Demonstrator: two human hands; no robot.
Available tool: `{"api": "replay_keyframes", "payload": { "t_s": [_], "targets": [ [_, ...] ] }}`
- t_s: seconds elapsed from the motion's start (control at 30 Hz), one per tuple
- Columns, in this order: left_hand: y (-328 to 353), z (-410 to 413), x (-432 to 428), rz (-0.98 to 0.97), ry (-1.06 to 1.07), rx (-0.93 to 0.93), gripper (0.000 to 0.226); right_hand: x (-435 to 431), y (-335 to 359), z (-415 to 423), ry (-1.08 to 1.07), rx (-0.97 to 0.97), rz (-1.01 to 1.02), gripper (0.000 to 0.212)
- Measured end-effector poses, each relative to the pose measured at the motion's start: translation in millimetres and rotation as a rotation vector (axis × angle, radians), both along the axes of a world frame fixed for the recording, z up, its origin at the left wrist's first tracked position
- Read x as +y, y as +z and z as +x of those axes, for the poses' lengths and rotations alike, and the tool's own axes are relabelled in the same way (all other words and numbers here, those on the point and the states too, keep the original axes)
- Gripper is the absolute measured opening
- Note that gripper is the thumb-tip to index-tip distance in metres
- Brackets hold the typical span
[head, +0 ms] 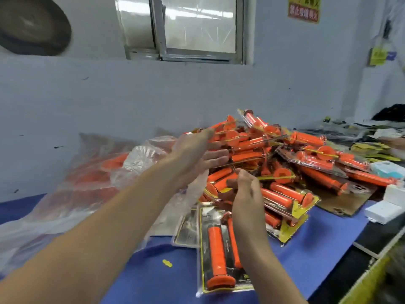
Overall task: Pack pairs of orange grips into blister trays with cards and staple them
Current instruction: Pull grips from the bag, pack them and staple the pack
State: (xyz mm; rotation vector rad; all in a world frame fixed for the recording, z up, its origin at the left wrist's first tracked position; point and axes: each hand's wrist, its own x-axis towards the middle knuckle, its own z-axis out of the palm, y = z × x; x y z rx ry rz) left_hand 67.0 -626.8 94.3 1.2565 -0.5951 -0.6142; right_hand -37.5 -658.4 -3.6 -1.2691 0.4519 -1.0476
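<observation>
A tall heap of packed blister trays (280, 154) with orange grips and yellow-black cards fills the middle of the blue table (311, 255). My left hand (195, 154) reaches out with straight fingers against the heap's left side, touching a clear pack. Lower down, my right hand (245, 189) has loosely bent fingers beside an orange grip (221, 181) at the heap's foot; whether it holds anything I cannot make out. One packed tray (219, 249) with two orange grips lies flat in front, partly under my right forearm.
A big clear plastic bag (83, 183) with loose orange grips lies at the left against the wall. White boxes (385, 209) and a brown cardboard sheet (346, 202) sit at the right. Yellow cards (372, 150) lie at the far right. A small yellow scrap (167, 263) lies on the table.
</observation>
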Motion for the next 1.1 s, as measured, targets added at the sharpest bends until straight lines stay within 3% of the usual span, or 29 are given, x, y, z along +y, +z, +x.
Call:
{"api": "replay_keyframes", "payload": {
  "t_s": [0.23,0.37,0.47,0.53,0.6,0.7,0.83,0.93,1.03,1.1],
  "targets": [
    [-35,20,171,0.208,0.114,-0.235,0.017,128,-1,43,0.274,0.037,-0.134,0.025],
    [-41,34,287,0.408,0.300,-0.370,0.011,231,-7,63,0.584,0.096,-0.190,0.015],
    [-44,44,382,0.719,0.507,-0.564,0.020,307,-15,72,0.752,0.142,-0.283,0.016],
    [-44,41,447,1.039,0.689,-0.812,0.021,354,-20,76,0.799,0.166,-0.381,0.026],
    [-48,33,507,1.316,0.801,-0.932,0.023,395,-26,78,0.852,0.187,-0.482,0.035],
    [-61,19,578,1.563,0.869,-0.851,0.028,444,-34,76,0.945,0.250,-0.575,0.038],
    [-87,10,631,1.781,0.843,-0.628,0.046,488,-49,71,1.068,0.291,-0.667,0.013],
    [-107,8,643,1.754,0.853,-0.514,0.057,508,-59,67,1.093,0.305,-0.753,0.006],
    [-120,8,644,1.735,0.878,-0.521,0.060,521,-66,66,1.139,0.354,-0.891,0.047],
    [-125,9,642,1.742,0.908,-0.548,0.058,525,-69,64,1.175,0.372,-0.942,0.064]
  ]
}}
